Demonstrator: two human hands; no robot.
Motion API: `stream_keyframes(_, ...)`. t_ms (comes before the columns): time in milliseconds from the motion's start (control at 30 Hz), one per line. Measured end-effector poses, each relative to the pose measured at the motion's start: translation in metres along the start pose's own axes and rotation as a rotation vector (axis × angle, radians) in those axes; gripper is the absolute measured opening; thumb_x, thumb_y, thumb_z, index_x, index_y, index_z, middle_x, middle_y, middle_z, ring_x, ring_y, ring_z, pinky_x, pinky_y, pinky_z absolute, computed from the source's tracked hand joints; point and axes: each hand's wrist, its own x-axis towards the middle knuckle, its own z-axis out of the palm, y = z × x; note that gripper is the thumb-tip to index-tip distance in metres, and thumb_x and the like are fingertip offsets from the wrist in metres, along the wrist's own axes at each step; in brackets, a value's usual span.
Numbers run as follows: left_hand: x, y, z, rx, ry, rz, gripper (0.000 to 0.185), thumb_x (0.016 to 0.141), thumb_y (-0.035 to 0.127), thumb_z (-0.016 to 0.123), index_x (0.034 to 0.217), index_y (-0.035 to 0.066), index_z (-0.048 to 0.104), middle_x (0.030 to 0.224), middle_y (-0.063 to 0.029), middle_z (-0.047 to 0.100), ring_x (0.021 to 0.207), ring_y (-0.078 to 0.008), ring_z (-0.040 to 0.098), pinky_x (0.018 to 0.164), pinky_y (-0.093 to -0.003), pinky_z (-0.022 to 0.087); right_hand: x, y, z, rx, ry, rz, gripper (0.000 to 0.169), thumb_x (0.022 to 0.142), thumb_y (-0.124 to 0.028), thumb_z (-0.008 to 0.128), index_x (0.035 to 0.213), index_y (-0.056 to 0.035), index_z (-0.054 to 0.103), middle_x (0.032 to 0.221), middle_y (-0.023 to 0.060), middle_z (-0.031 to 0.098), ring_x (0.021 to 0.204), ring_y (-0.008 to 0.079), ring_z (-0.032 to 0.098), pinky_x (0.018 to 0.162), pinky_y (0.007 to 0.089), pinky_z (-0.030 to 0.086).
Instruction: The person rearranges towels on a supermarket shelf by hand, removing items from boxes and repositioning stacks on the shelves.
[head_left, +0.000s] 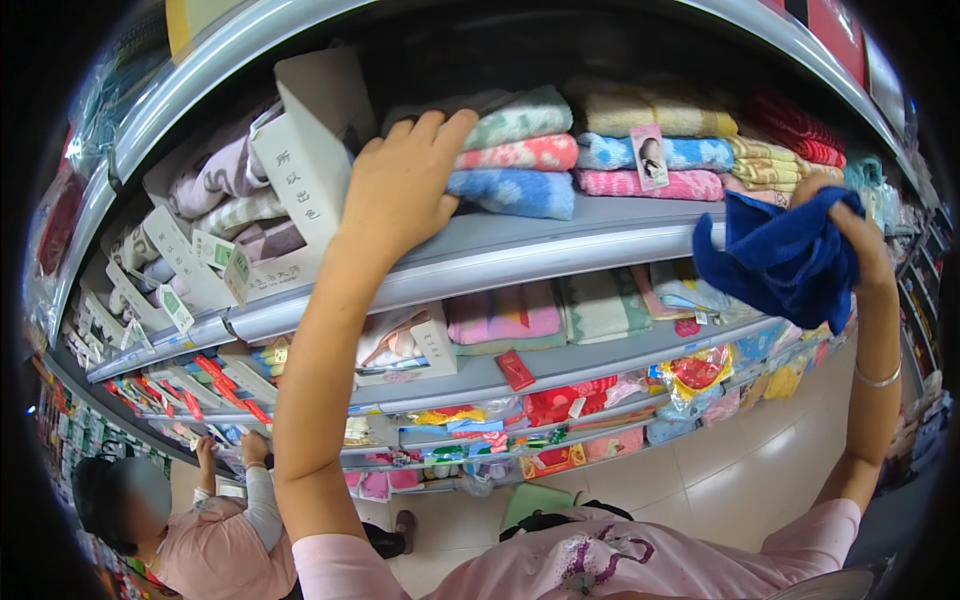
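Note:
My left hand (405, 176) rests against the left end of a stack of folded towels on the upper shelf. The stack holds a green and white towel (525, 118), a red and white one (517, 152) and a blue one (514, 191). Some fingertips are hidden at the stack's edge, so its hold on a towel cannot be told. My right hand (847, 225) grips a crumpled dark blue cloth (787, 259), raised in front of the shelf's right part. Beside the stack lie yellow, blue and pink folded towels (652, 154) with a picture tag (650, 156).
White cardboard boxes (300, 180) of towels stand left of my left hand. A metal shelf edge (555, 251) runs below both hands. Lower shelves carry more towels (502, 311) and packaged goods. Another person (217, 547) works at the lower left. A green stool-like object (536, 502) is on the floor.

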Motion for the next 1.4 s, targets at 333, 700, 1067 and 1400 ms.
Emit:
stream_keyframes(333,0.026,0.031,0.008,0.114,0.061,-0.040,0.075,0.064,0.040,0.078,0.129,0.016,0.049,0.110,-0.0120,0.056,0.100,-0.0303,0.055,0.082,-0.0404,0.044,-0.101,0.071,-0.006,0.033,-0.006,0.233,0.033,0.083,-0.029,0.063,0.092,0.0026,0.064,0.093,0.0137,0.066,0.090,0.0229,0.063,0.085,0.0339,0.048)
stream_keyframes(700,0.106,0.102,0.001,-0.087,0.188,0.361,0.080,0.068,0.039,0.077,0.137,0.016,0.044,0.117,-0.0160,0.054,0.105,-0.0336,0.054,0.087,-0.0413,0.045,-0.116,0.082,-0.031,0.247,-0.133,0.019,0.037,0.085,-0.032,0.065,0.098,0.0020,0.067,0.095,0.0119,0.068,0.080,0.0213,0.064,0.074,0.0281,0.050)
stream_keyframes(1067,0.136,0.114,0.048,-0.174,-0.283,0.234,0.099,0.063,0.031,0.074,0.148,0.016,0.025,0.105,-0.0237,0.060,0.090,-0.0386,0.062,0.076,-0.0416,0.052,-0.119,0.088,-0.022,0.321,0.327,0.170,0.039,0.091,-0.033,0.060,0.109,0.0023,0.057,0.102,0.0080,0.061,0.092,0.0132,0.060,0.082,0.0241,0.048)
stream_keyframes(1400,0.132,0.105,0.070,-0.107,-0.130,0.329,0.109,0.058,0.015,0.071,0.151,0.022,0.015,0.119,-0.0238,0.055,0.094,-0.0403,0.060,0.080,-0.0423,0.053,-0.105,0.092,-0.008,0.326,0.129,0.158,0.030,0.086,-0.019,0.065,0.107,0.0023,0.061,0.105,0.0105,0.064,0.099,0.0169,0.061,0.091,0.0295,0.046)
